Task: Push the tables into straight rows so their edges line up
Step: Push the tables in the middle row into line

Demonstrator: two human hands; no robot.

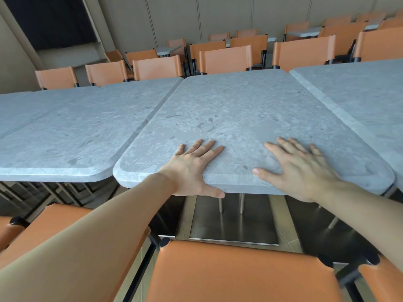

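middle table (235, 118) | left hand (192, 171), right hand (301, 168) flat on near edge | fingers (209, 147) spread

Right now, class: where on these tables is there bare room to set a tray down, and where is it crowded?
Bare: the middle table beyond both hands, and the left table up to the seam. Crowded: the near edge, where the left hand and right hand press, and the orange chair closes in.

One head-worn wide camera looks forward and down, close over the middle table (235, 118).
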